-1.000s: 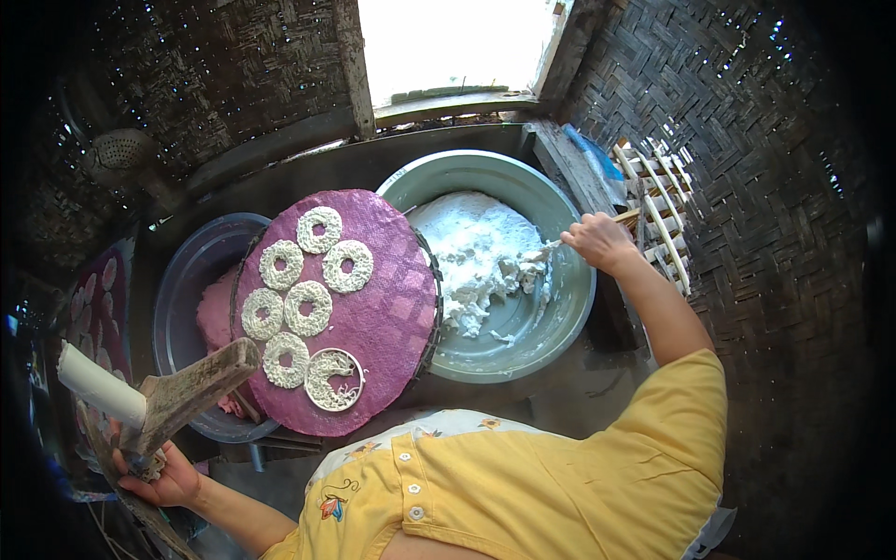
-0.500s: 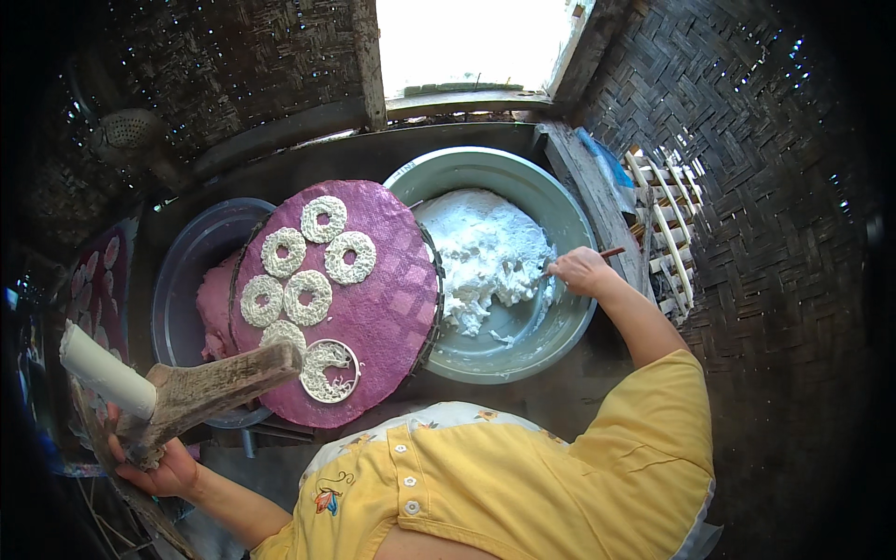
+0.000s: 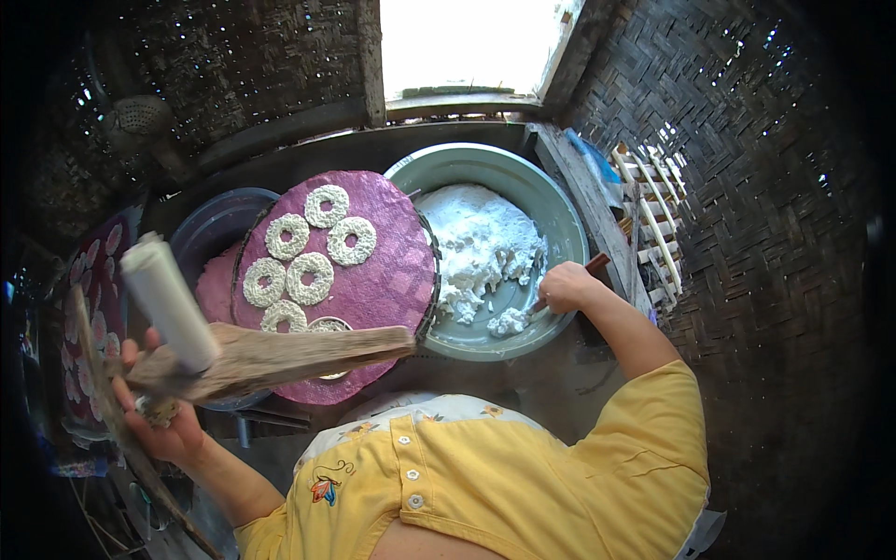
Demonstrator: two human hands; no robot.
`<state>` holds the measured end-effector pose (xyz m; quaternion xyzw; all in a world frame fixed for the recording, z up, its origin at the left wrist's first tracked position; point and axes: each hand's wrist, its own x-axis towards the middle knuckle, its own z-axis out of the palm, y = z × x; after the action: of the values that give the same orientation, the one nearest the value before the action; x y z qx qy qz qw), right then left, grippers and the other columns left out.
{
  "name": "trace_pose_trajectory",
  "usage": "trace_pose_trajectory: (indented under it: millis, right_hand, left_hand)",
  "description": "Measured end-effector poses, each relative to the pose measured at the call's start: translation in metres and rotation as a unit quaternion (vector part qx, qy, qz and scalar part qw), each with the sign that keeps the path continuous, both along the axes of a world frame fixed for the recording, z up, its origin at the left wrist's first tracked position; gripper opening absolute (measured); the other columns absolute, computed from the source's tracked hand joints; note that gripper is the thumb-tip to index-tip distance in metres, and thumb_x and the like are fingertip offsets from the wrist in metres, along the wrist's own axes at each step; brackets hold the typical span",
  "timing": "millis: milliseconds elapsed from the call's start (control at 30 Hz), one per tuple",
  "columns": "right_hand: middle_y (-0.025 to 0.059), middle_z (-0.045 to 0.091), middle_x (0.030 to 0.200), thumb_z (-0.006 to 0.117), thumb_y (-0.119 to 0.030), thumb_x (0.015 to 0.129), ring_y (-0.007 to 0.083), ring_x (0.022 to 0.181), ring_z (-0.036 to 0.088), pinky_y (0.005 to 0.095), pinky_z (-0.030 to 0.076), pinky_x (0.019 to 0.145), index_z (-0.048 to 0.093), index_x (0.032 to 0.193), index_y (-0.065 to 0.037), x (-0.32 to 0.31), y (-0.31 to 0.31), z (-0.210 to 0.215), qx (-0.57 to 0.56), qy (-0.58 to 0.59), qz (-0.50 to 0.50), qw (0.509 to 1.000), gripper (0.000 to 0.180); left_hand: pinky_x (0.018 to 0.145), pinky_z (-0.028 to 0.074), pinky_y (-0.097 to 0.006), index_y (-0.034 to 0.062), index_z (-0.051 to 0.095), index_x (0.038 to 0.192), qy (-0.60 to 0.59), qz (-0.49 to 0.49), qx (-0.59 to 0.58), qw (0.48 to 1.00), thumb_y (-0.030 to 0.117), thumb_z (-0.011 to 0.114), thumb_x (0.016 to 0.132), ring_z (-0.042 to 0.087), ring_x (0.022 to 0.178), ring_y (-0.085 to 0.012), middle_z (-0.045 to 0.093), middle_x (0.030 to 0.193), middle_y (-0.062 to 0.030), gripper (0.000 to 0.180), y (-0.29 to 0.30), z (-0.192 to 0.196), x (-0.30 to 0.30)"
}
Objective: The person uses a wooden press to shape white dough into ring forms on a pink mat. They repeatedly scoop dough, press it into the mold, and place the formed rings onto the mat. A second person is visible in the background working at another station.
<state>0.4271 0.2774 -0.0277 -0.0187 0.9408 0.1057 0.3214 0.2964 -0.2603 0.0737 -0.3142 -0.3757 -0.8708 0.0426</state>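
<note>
My left hand [image 3: 177, 431] is closed around the underside of a wooden press [image 3: 289, 362] with a white cylindrical plunger [image 3: 170, 301] standing out of it. Some pale dough shows beneath the press by the fingers. In my right hand [image 3: 566, 287] is a tool with a brown handle [image 3: 597, 264]; its working end touches a lump of white dough [image 3: 509, 322] in the green basin [image 3: 448, 161]. A larger mass of white dough [image 3: 476, 224] fills the basin's far side. Several ring-shaped dough pieces [image 3: 310, 278] lie on a round pink-purple tray [image 3: 387, 280]. The press partly hides a thin ring mould [image 3: 329, 325].
Behind the tray stands a bluish basin [image 3: 191, 233] holding pink dough [image 3: 219, 280]. Another tray with ring pieces [image 3: 93, 317] is at the far left. A wooden beam [image 3: 597, 201] and a slatted rack [image 3: 653, 219] border the right. Woven walls surround a bright window [image 3: 471, 47].
My left hand has swung the press rightward across the tray's near side, over the ring mould. My right hand has drawn a lump of white dough nearer, apart from the main mass.
</note>
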Motion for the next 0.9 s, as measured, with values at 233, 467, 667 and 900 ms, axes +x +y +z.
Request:
trace_pose_trajectory:
  millis: [233, 467, 667, 900]
  right_hand:
    - [0.0091, 0.061, 0.063, 0.069, -0.05, 0.073, 0.0154, 0.058, 0.055, 0.0289, 0.045, 0.06, 0.071, 0.093, -0.008, 0.022, 0.023, 0.11, -0.298, 0.099, -0.177, 0.933, 0.047]
    - [0.0047, 0.064, 0.075, 0.067, -0.022, 0.083, 0.0074, 0.066, 0.056, 0.0242, 0.045, 0.058, 0.065, 0.107, 0.001, 0.034, -0.012, 0.231, -0.488, 0.072, -0.145, 0.857, 0.033]
    - [0.0067, 0.064, 0.074, 0.072, -0.023, 0.075, 0.0156, 0.062, 0.059, 0.0308, 0.046, 0.058, 0.067, 0.102, -0.003, 0.019, -0.077, 0.291, -0.232, 0.216, 0.096, 0.944, 0.034]
    - [-0.0021, 0.058, 0.067, 0.065, -0.026, 0.075, 0.0165, 0.058, 0.058, 0.0341, 0.043, 0.058, 0.057, 0.078, -0.015, 0.016, -0.152, 0.264, 0.029, 0.477, 0.29, 0.829, 0.014]
  left_hand:
    - [0.069, 0.056, -0.031, -0.0015, 0.053, 0.106, -0.037, -0.035, -0.129, 0.99, 0.019, 0.07, 0.08, 0.061, 0.096, -0.0306, 0.05, 0.103, -0.0125, 0.037, 0.057, 0.009, -0.001]
    - [0.067, 0.053, -0.031, 0.0038, 0.061, 0.096, 0.179, -0.1, -0.41, 0.889, 0.021, 0.076, 0.068, 0.064, 0.077, -0.0226, 0.062, 0.092, -0.0117, 0.036, 0.187, -0.003, -0.005]
    - [0.085, 0.046, -0.04, 0.0081, 0.061, 0.11, 0.272, -0.048, -0.43, 0.86, 0.038, 0.074, 0.066, 0.059, 0.095, -0.0327, 0.056, 0.106, -0.0187, 0.054, 0.226, 0.003, 0.02]
    - [0.085, 0.047, -0.031, 0.0019, 0.057, 0.112, 0.283, 0.02, -0.466, 0.838, 0.027, 0.077, 0.068, 0.061, 0.097, -0.02, 0.061, 0.108, -0.0109, 0.055, 0.234, 0.001, 0.022]
